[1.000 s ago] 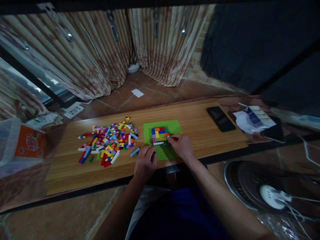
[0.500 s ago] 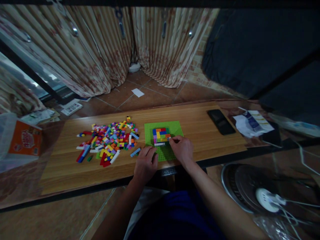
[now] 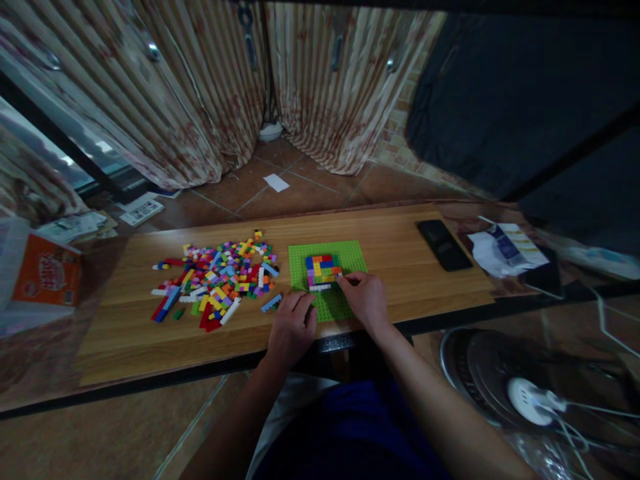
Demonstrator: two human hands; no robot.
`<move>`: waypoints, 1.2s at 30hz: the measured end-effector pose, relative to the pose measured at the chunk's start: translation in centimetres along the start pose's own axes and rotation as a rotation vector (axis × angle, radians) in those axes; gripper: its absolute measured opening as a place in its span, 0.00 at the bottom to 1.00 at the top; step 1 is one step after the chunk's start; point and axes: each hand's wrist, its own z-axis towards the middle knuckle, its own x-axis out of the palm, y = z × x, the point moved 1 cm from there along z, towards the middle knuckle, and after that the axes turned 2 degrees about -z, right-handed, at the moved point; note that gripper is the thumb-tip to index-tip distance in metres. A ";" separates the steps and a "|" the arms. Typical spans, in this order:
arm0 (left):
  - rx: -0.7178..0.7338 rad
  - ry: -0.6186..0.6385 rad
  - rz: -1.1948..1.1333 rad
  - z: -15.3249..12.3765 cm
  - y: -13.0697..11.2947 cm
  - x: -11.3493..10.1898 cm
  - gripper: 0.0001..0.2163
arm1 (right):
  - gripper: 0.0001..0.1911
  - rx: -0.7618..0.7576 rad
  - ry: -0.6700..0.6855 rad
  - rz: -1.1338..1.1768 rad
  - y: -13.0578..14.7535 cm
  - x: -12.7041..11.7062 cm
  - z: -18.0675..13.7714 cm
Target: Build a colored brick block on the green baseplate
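A green studded baseplate (image 3: 353,250) lies on the wooden board, bearing a low block of coloured toy bricks (image 3: 323,270) with a white strip along its near side. My right hand (image 3: 369,298) is closed in a pinch at the right side of this block. A small pale brick shows in part at its fingertips; the fingers hide the rest. Over the plate's near left corner rests my left hand (image 3: 294,323), its fingers loosely bent and holding nothing that I can see. Just left of it lies a blue brick (image 3: 271,303).
A wide heap of loose bricks (image 3: 225,273) covers the left part of the wooden board (image 3: 145,353). Toward the right lies a black phone (image 3: 444,245), with papers (image 3: 507,249) beyond it. An orange-labelled box (image 3: 47,270) stands at far left; a fan (image 3: 490,373) is below right.
The view has shifted slightly. Both hands keep nearly the same places, the right still pinching beside the brick block; no brick has visibly moved.
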 end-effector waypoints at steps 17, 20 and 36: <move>0.014 -0.016 0.019 0.0 0.1 0.1 0.09 | 0.13 -0.021 0.092 -0.093 0.1 0.2 1.3; 0.017 -0.016 0.016 -0.1 0.3 0.1 0.09 | 0.13 -0.049 0.143 -0.043 -0.5 0.0 1.6; -0.070 -0.311 0.010 -3.3 0.2 -2.0 0.09 | 0.19 -0.166 0.033 0.366 -1.7 -1.9 -2.2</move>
